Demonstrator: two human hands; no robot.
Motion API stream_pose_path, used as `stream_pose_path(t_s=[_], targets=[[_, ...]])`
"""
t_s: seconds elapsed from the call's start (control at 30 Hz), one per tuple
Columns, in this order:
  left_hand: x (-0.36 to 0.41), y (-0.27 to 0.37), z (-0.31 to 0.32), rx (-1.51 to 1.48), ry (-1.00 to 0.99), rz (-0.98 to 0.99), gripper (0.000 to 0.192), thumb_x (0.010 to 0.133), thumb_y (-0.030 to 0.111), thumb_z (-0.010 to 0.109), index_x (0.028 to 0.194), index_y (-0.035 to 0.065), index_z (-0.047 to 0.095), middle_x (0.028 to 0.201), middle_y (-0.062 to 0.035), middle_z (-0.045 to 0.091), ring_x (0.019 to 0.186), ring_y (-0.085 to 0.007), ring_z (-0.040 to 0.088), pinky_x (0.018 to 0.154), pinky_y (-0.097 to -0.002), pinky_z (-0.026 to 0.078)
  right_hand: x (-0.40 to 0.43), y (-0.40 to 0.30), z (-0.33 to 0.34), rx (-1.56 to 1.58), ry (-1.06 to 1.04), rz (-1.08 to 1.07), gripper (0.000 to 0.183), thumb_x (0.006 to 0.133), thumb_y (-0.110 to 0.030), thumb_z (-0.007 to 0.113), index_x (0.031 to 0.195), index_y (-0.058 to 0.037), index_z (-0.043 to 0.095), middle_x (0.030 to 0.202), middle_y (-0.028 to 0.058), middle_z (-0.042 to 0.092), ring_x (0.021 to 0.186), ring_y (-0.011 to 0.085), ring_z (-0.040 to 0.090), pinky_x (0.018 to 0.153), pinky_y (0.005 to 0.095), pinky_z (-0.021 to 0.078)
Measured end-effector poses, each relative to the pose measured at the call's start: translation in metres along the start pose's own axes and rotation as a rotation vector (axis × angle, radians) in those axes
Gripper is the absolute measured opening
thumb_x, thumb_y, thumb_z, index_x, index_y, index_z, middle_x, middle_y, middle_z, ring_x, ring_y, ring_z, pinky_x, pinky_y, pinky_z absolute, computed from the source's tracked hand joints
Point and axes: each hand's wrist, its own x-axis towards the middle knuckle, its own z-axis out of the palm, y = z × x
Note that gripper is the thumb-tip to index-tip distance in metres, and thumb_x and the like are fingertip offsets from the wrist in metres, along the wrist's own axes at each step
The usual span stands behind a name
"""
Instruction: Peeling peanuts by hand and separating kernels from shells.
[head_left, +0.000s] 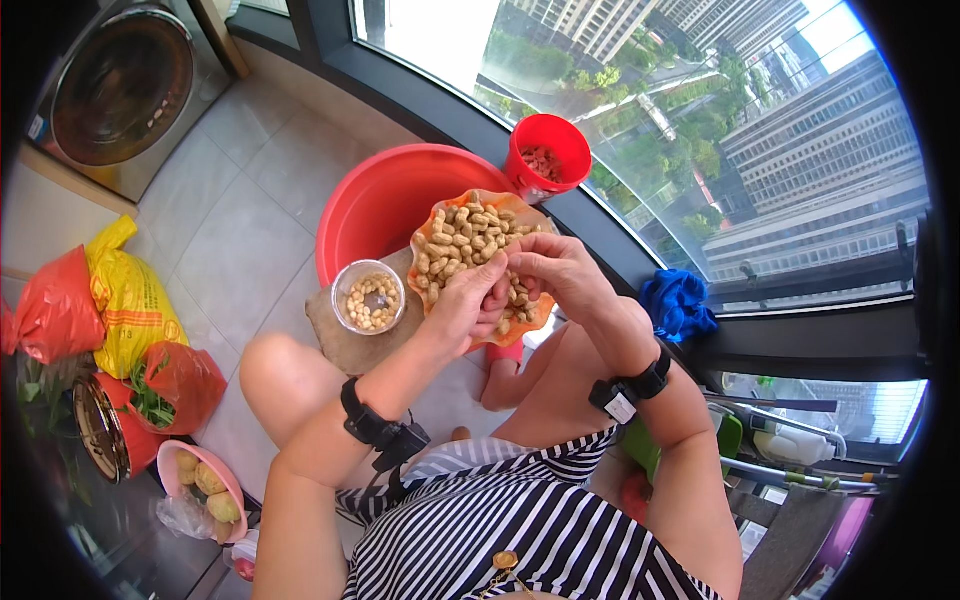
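Observation:
My left hand (474, 300) and my right hand (559, 274) meet fingertip to fingertip above an orange scalloped tray (421, 289) of unshelled peanuts (465, 236). Something small seems pinched between them, probably a peanut, but the fingers mostly hide it. Left of the tray, a clear plastic cup (337, 300) holds shelled peanut kernels (369, 311). It stands on a brownish board or cloth-like surface (360, 352). Behind the tray is a large red plastic tub (375, 195). A smaller red bucket (574, 154) at its far right holds reddish bits (541, 163).
Along the left lie red and yellow plastic bags (139, 307), a red bag of greens (176, 390) and a pink basin (238, 525) with potato-like produce. A blue bag or cloth (677, 304) is by the window frame on the right. My knees flank the work area.

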Motion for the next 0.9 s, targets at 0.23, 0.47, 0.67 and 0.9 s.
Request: stream_pose_path(t_s=[0.23,0.47,0.67,0.9], targets=[[0.001,-0.001,-0.006,0.006,0.110,0.070,0.025,0.098,0.027,0.048,0.083,0.0079,0.051,0.064,0.0034,0.039,0.047,-0.0023,0.029,0.038,-0.0159,0.018,0.070,-0.033,-0.065,-0.198,0.505,-0.406,0.023,0.087,-0.018,0.067,0.102,-0.0011,0.067,0.078,0.0025,0.065,0.062,0.0067,0.058,0.054,0.0198,0.0486],[-0.001,0.005,-0.005,0.059,0.198,0.153,0.017,0.097,0.018,0.049,0.097,0.0032,0.058,0.069,0.0036,0.045,0.050,-0.0010,0.032,0.040,-0.0139,0.023,0.028,-0.008,-0.036,-0.712,0.291,-0.409,0.013,0.083,-0.010,0.065,0.094,-0.0048,0.069,0.081,0.0088,0.066,0.067,0.0166,0.062,0.063,0.0285,0.0502],[0.002,0.001,-0.004,0.063,0.156,0.136,0.017,0.096,0.017,0.051,0.096,0.0027,0.060,0.070,0.0033,0.048,0.050,-0.0012,0.034,0.040,-0.0144,0.024,0.005,0.015,-0.020,-1.090,0.269,-0.492,0.010,0.080,-0.016,0.064,0.087,-0.0092,0.067,0.086,0.0098,0.059,0.079,0.0302,0.062,0.068,0.0395,0.0492],[0.001,0.000,-0.005,0.051,0.138,0.119,0.018,0.096,0.019,0.052,0.096,0.0024,0.060,0.069,0.0035,0.047,0.050,-0.0014,0.035,0.040,-0.0147,0.024,0.019,0.023,-0.017,-1.346,0.285,-0.651,0.013,0.079,-0.018,0.066,0.085,-0.0063,0.067,0.081,0.0113,0.060,0.074,0.0310,0.062,0.064,0.0363,0.0489]])
